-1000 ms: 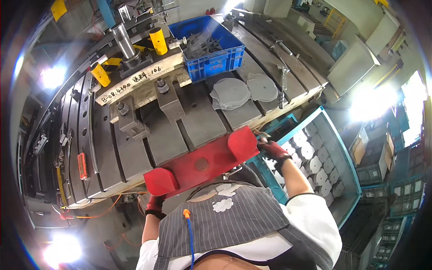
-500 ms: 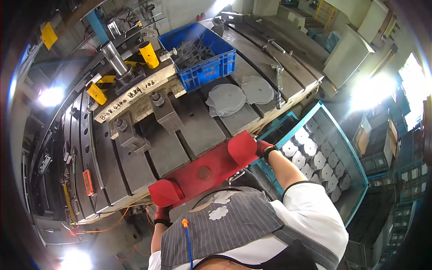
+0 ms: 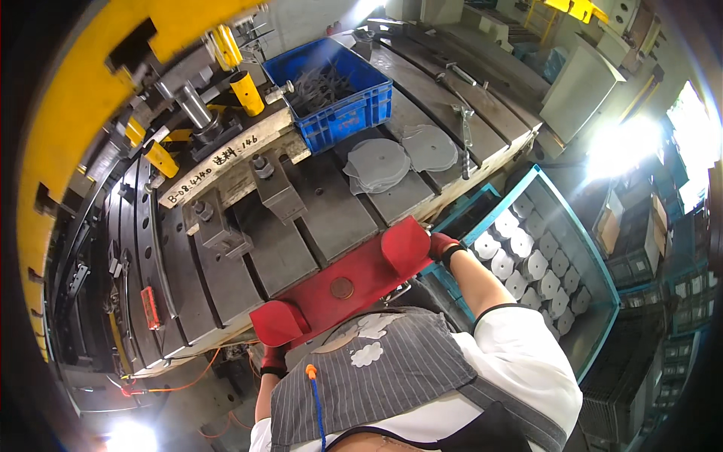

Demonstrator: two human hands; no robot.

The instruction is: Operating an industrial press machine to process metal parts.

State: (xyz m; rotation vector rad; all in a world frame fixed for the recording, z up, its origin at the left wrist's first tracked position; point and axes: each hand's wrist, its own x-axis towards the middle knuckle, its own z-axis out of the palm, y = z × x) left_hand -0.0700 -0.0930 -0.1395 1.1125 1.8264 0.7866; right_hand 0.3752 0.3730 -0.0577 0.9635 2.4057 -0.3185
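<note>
By the red panel, left hand and right hand look part-hidden, finger pose unclear.

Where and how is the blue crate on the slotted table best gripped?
Probably the blue crate by the rim of its near wall, coming from the person's side. That wall faces the person, and the flat disc stack before it lies low, out of the way. Its left side looks close to the pale block, leaving little room there.
</note>
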